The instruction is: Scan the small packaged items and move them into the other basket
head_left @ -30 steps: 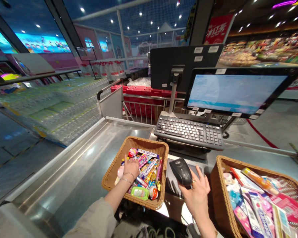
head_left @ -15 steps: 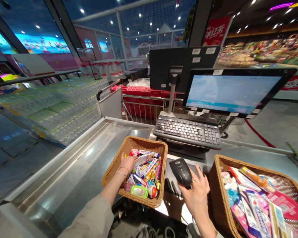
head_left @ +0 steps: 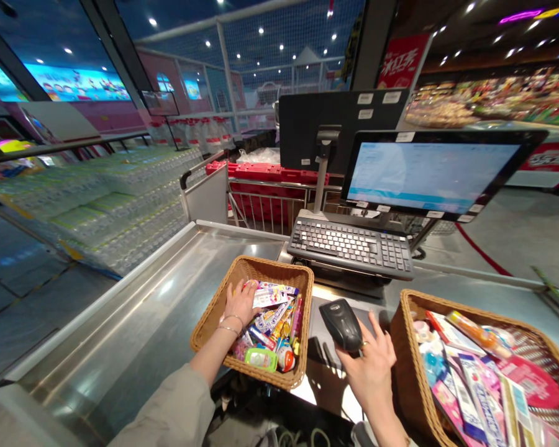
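Observation:
Inside the left wicker basket, my left hand lies over the packaged sweets, fingers somewhat apart. Its fingertips reach a round pink-and-red item, partly hidden beneath them. Beside the fingers lies a white printed packet. A green-lidded item and an orange-and-white egg-shaped item rest at the near side of this basket. My right hand is closed around a black barcode scanner, held above the counter between the two baskets.
A second wicker basket with several packaged goods stands at right. Behind the counter are a keyboard, a lit screen and a second monitor's back. A shopping cart and stacked bottles stand beyond.
My left hand has shifted slightly up, its fingers now over the round pink item. The packet beside it now shows a white printed face. The scanner stays in my right hand, almost unmoved.

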The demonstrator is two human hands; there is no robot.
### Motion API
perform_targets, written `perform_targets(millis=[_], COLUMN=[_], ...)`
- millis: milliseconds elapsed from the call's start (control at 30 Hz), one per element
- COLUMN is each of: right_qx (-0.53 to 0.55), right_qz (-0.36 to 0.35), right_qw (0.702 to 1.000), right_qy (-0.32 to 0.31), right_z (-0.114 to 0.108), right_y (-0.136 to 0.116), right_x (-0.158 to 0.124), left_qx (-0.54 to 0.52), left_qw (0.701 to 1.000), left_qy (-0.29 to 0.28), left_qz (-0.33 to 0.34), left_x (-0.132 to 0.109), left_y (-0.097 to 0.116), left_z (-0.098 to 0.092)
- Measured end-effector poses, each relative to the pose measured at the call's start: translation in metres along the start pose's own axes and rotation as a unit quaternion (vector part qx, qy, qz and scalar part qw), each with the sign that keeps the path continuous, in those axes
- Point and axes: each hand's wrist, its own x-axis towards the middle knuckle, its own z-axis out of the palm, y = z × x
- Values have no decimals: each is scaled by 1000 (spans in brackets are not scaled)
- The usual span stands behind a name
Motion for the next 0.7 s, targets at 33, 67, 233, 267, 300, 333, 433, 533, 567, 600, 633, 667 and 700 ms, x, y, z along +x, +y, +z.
perform_targets(millis=[33, 67, 233, 267, 300, 333, 433, 533, 567, 600, 633, 667, 700], right_qx=[2, 5, 9, 7, 2, -5, -25, -36, -39, -40, -40, -39, -36], right_qz=[1, 1, 10, 11, 11, 11, 10, 15, 19, 21, 22, 19, 16], right_qw=[1000, 1000, 1000, 1000, 1000, 1000, 999, 999, 999, 999, 999, 999, 999], right_qy=[0, 0, -8, -6, -7, 4, 18, 26, 26, 26, 27, 26, 25], right_z=[0, 0, -4, -5, -6, -7, -11, -15, -15, -16, -15, -15, -14], right_y=[0, 0, 4, 6, 8, 10, 15, 18, 19, 20, 20, 21, 21], right_x=[0, -1, -3, -4, -4, -5, -5, -6, -6, -6, -6, -6, -6], left_qx=[3, 6, 17, 19, 21, 23, 30, 38, 41, 44, 47, 50, 52], left_qw=[1000, 1000, 998, 998, 998, 998, 998, 998, 998, 998, 997, 997, 996], left_qy=[-3, -5, -20, -23, -26, -28, -31, -29, -26, -24, -21, -18, -15], left_qz=[10, 19, 51, 53, 53, 51, 39, 35, 38, 44, 53, 63, 76], left_x=[4, 10, 37, 41, 45, 49, 56, 58, 58, 57, 57, 55, 52], left_y=[6, 13, 58, 65, 72, 77, 85, 86, 86, 87, 87, 88, 90], left_z=[1, 2, 16, 20, 24, 28, 36, 39, 38, 37, 35, 32, 29])
